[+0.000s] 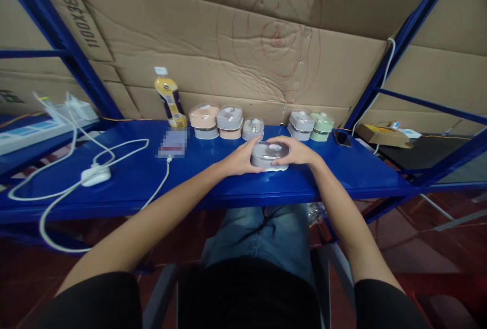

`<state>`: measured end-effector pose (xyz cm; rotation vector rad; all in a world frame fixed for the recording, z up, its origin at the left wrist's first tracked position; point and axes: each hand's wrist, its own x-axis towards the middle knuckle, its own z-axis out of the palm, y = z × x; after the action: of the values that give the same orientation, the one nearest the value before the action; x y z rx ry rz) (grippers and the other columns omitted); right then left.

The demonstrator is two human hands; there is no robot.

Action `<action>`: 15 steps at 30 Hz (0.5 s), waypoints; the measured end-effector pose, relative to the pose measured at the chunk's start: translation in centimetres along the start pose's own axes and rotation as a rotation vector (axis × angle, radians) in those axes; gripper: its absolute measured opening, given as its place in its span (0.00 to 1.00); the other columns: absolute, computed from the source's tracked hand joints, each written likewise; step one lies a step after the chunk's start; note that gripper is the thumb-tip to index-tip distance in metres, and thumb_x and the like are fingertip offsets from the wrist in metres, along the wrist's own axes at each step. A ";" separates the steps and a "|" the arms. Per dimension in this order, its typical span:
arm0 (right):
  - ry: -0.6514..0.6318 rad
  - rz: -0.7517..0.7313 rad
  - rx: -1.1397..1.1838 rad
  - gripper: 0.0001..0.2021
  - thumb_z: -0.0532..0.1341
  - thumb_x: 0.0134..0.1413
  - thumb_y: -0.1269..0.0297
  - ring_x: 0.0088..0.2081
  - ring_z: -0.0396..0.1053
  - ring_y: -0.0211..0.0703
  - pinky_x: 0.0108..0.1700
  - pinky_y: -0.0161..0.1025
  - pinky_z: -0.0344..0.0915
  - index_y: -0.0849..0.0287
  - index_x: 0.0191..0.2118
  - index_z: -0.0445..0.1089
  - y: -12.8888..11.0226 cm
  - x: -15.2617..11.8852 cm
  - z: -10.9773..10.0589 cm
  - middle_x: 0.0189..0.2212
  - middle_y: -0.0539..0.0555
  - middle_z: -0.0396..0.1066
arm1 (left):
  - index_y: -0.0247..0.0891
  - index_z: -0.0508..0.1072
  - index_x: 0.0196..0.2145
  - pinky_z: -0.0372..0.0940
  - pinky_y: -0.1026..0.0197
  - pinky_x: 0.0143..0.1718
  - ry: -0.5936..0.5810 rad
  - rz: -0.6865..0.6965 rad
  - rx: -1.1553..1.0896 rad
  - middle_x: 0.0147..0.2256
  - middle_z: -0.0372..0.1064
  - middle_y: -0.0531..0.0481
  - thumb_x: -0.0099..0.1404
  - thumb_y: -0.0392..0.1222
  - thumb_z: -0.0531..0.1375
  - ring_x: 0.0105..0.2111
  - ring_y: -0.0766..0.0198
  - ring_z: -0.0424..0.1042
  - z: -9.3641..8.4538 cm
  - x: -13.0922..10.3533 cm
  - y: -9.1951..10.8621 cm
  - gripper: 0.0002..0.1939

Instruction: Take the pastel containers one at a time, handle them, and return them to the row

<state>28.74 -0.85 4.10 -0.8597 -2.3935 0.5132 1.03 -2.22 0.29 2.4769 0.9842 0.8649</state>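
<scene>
A grey oval box with a clear lid (pixel 269 151) sits near the front of the blue table, between my two hands. My left hand (pixel 243 157) wraps round its left side, and my right hand (pixel 297 151) grips its right side with the fingers over the lid's edge. Just behind it stands a single small grey box (pixel 253 129). Further left are two stacks of similar boxes, a pink-over-grey stack (pixel 205 122) and a grey-over-pink stack (pixel 230 122). To the right stand a grey stack (pixel 301 125) and a green stack (pixel 321 126).
A yellow drink bottle (pixel 170 98) stands at the back left, by a blurred-out phone-like item (pixel 173 144) on a white cable. A white charger (pixel 95 175) with looped cable lies left. A dark phone (pixel 343 139) lies right. Cardboard (pixel 171 35) backs the blue table (pixel 213 187).
</scene>
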 end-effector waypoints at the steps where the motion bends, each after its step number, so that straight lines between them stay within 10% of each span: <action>1: -0.007 -0.003 0.005 0.41 0.80 0.45 0.48 0.62 0.76 0.61 0.67 0.60 0.71 0.50 0.66 0.77 0.1 0.0 0.1 0.62 0.58 0.78 | 0.36 0.53 0.78 0.57 0.35 0.75 -0.004 0.007 0.007 0.77 0.55 0.28 0.57 0.58 0.77 0.75 0.32 0.58 0.1 0.0 -0.1 0.61; 9: -0.061 0.008 -0.034 0.39 0.80 0.48 0.49 0.63 0.74 0.62 0.69 0.62 0.69 0.44 0.67 0.76 1.1 -0.4 -0.7 0.63 0.56 0.77 | 0.39 0.57 0.77 0.62 0.37 0.72 -0.068 0.105 0.087 0.73 0.62 0.31 0.64 0.61 0.73 0.72 0.37 0.65 -0.6 -0.6 -0.7 0.53; 15: 0.089 0.190 -0.169 0.30 0.77 0.54 0.59 0.56 0.77 0.61 0.61 0.61 0.74 0.51 0.64 0.79 3.5 -0.9 -1.9 0.59 0.61 0.78 | 0.39 0.62 0.76 0.73 0.45 0.54 -0.095 0.004 0.554 0.56 0.78 0.32 0.76 0.55 0.65 0.54 0.39 0.80 -1.2 0.1 2.8 0.38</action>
<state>32.03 1.40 3.49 -1.1677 -2.3111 0.3391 1.69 -3.99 2.68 2.9350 1.3270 0.5137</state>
